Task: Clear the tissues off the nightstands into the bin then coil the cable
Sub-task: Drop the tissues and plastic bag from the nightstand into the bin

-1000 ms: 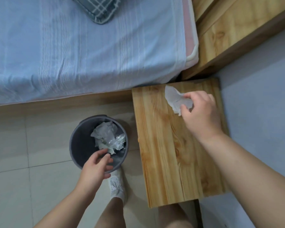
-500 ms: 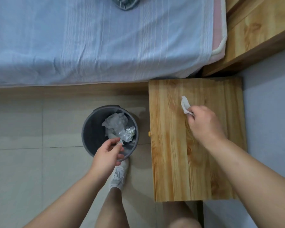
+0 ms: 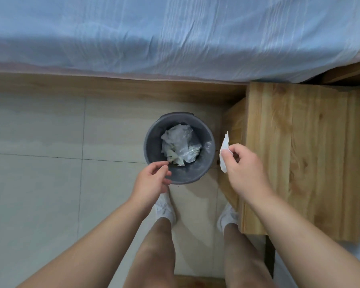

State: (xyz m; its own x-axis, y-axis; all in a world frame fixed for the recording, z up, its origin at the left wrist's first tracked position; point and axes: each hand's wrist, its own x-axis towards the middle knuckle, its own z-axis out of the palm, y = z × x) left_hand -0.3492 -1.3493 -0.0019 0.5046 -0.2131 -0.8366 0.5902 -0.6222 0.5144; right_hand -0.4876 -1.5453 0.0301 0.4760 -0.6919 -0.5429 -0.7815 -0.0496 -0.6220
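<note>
A round grey bin [image 3: 208,150] stands on the tiled floor beside the wooden nightstand [image 3: 303,154]. Crumpled white tissues and clear plastic [image 3: 180,145] lie inside it. My right hand [image 3: 243,169] pinches a white tissue [image 3: 224,151] in the air between the bin's right rim and the nightstand's edge. My left hand [image 3: 152,179] hovers at the bin's near rim with its fingers loosely curled and nothing in them. The nightstand top is bare. No cable is in view.
A bed with a light blue sheet [image 3: 175,34] runs across the top, on a wooden frame [image 3: 112,86]. My two legs and white shoes [image 3: 164,208] stand just in front of the bin. Pale floor tiles [image 3: 40,163] spread to the left.
My right hand lifted the tissue off the nightstand top and carried it left to beside the bin. My view swung left. My left hand stayed at the bin's rim.
</note>
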